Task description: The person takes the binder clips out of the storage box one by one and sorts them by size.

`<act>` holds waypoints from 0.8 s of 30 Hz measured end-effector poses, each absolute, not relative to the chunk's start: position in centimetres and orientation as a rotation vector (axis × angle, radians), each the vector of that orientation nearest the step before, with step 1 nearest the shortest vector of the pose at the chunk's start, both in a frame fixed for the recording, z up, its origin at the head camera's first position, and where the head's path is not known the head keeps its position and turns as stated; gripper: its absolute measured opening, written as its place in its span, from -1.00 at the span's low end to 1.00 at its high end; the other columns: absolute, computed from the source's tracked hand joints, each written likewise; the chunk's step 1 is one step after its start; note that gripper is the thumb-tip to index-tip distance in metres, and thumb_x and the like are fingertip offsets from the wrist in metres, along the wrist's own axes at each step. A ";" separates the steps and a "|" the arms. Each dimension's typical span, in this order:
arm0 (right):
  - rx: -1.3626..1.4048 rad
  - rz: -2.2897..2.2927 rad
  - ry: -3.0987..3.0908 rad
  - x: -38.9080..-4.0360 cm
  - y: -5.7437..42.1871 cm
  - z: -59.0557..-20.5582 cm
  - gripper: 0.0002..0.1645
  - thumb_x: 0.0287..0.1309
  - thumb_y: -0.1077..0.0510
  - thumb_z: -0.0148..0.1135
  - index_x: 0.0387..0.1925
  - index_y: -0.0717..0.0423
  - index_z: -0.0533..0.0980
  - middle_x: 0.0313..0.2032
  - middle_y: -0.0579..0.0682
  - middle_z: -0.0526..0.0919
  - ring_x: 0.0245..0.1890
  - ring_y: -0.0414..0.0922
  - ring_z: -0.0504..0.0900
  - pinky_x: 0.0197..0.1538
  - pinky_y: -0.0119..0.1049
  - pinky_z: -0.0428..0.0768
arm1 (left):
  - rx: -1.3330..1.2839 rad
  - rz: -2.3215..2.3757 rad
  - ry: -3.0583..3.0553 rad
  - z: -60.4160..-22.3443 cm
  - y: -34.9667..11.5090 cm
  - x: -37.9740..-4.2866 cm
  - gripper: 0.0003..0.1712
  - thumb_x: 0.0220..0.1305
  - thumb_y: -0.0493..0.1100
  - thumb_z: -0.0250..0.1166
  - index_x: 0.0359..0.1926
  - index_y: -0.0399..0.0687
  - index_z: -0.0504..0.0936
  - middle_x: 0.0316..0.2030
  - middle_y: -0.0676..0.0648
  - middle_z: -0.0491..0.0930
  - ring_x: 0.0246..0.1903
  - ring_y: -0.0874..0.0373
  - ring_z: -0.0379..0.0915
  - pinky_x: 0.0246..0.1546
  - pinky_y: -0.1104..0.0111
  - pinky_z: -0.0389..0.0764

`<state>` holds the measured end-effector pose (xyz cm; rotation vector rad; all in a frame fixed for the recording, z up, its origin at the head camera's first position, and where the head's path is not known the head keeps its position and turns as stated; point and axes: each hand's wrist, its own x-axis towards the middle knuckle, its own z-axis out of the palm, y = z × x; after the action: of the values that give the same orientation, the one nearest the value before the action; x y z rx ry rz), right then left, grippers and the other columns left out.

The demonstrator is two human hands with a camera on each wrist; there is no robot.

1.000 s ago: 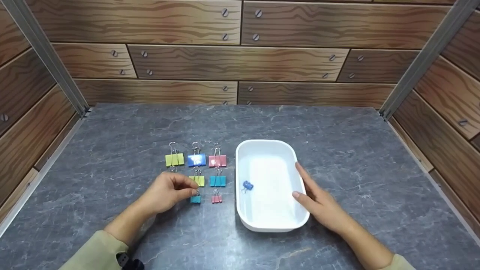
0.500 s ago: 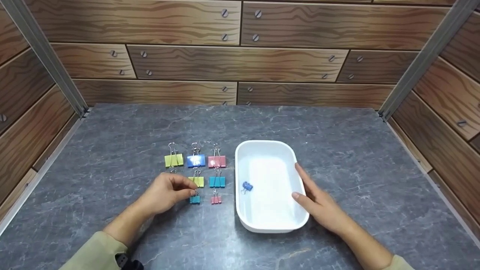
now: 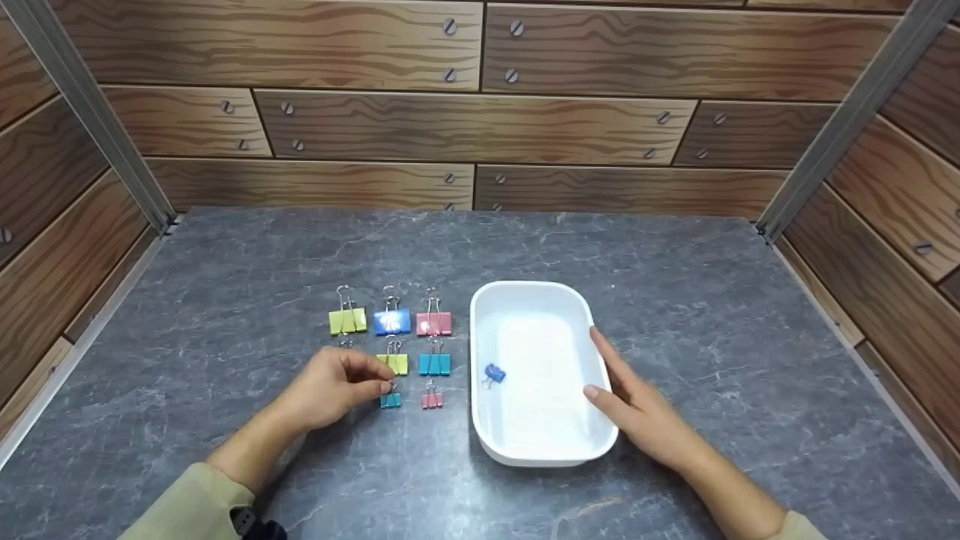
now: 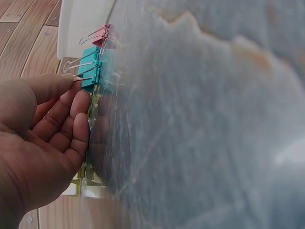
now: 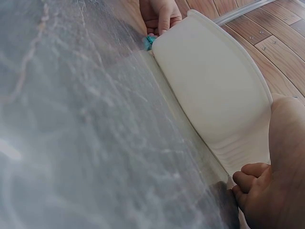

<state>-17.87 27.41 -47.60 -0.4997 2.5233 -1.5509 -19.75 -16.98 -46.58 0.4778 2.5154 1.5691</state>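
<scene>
My left hand (image 3: 334,386) pinches the wire handle of a small teal binder clip (image 3: 391,401) between thumb and forefinger, low over the table. In the left wrist view the thumb and index tip meet at that wire, and the other fingers curl below. A small pink binder clip (image 3: 433,400) lies to its right. Just behind are a yellow-green binder clip (image 3: 392,365) and a larger teal binder clip (image 3: 434,364). My right hand (image 3: 637,412) holds the right side of a white plastic tub (image 3: 546,459), thumb over the rim. A small blue binder clip (image 3: 495,372) lies inside the tub.
Large yellow-green (image 3: 347,321), blue (image 3: 392,322) and pink binder clips (image 3: 434,324) form the back row. Another clip's wire handle (image 3: 345,343) shows behind my left hand, its body hidden. Wood-patterned panels (image 3: 480,124) enclose the grey marbled table (image 3: 675,262).
The small teal clip has tilted slightly at my left fingertips, and wire now shows across its face. Both hands and the white tub have stayed practically in place.
</scene>
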 end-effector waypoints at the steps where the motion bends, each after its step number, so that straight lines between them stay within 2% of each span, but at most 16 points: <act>1: -0.503 -1.552 2.520 -17.9 27.4 -47.6 -0.06 0.57 -0.05 0.20 0.72 -0.35 -0.08 0.64 0.12 0.10 0.53 0.12 0.29 0.25 -0.29 0.56 | 0.481 1.566 2.517 -46.6 -17.0 -19.8 -0.89 0.29 -0.32 0.49 -0.17 -0.26 0.83 -0.26 -0.08 0.79 -0.28 0.15 0.60 -0.24 0.43 0.63; 10: -0.482 -1.525 2.542 -17.9 27.4 -47.5 -0.07 0.57 -0.07 0.20 0.72 -0.36 -0.08 0.64 0.11 0.09 0.54 0.11 0.27 0.27 -0.33 0.52 | 0.481 1.566 2.536 -45.6 -17.3 -19.5 -0.85 0.30 -0.31 0.48 -0.13 -0.27 0.82 -0.22 -0.10 0.80 -0.21 0.09 0.66 -0.15 0.42 0.68; 17: -0.481 -1.492 2.569 -18.1 27.3 -47.5 -0.06 0.57 -0.07 0.19 0.72 -0.34 -0.08 0.65 0.11 0.06 0.56 0.11 0.22 0.37 -0.18 0.43 | 0.504 1.543 2.612 -42.9 -17.1 -19.1 -0.85 0.32 -0.36 0.41 -0.11 -0.25 0.82 -0.25 -0.05 0.77 -0.26 0.10 0.60 -0.26 0.41 0.65; 24: -0.477 -1.489 2.577 -18.0 27.3 -47.4 -0.06 0.56 -0.08 0.21 0.72 -0.32 -0.07 0.64 0.11 0.08 0.55 0.10 0.23 0.33 -0.34 0.43 | 0.754 1.448 2.591 -39.8 -14.6 -20.0 -0.87 0.36 -0.26 0.45 -0.10 -0.10 0.84 -0.24 0.01 0.78 -0.24 0.10 0.65 -0.20 0.30 0.71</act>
<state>-18.03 27.34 -47.40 -0.4767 2.5774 -1.4887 -19.95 -14.62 -39.77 0.7542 2.5909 1.4479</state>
